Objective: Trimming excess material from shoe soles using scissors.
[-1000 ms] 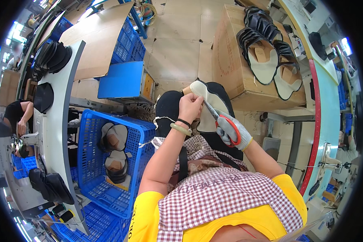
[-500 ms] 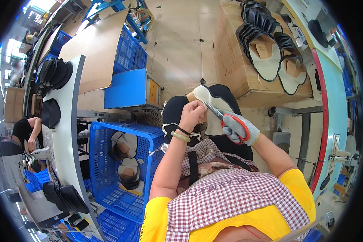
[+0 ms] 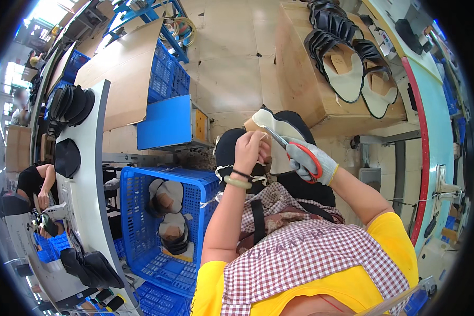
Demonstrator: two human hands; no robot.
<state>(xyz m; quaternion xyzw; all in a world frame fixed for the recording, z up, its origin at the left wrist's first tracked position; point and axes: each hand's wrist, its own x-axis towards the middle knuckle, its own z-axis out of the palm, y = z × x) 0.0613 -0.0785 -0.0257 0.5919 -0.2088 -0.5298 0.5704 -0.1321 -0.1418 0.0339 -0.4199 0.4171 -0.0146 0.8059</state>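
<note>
A shoe upper (image 3: pixel 285 129) with pale lining and a black edge lies across my lap. My left hand (image 3: pixel 252 149), bare and wearing a bracelet, is closed at its left side; a small pale bit shows at the fingertips. My right hand (image 3: pixel 312 162), in a grey-white work glove, grips scissors (image 3: pixel 277 139) by their red handles. The blades point up and left over the lining, with the tips just above my left fingers. Part of the upper is hidden behind my left hand.
A blue plastic crate (image 3: pixel 197 181) holding shoe uppers stands at my left, beside a grey table (image 3: pixel 97 174) with black pieces. More uppers (image 3: pixel 347 79) lie on a cardboard box (image 3: pixel 300 68) ahead right. A blue box (image 3: pixel 166 121) stands ahead left. Another person's arm (image 3: pixel 48 181) is far left.
The scissor blades have swung to a steeper angle. My left fingers have shifted slightly and lifted at the upper's edge. The whole view has tilted a little.
</note>
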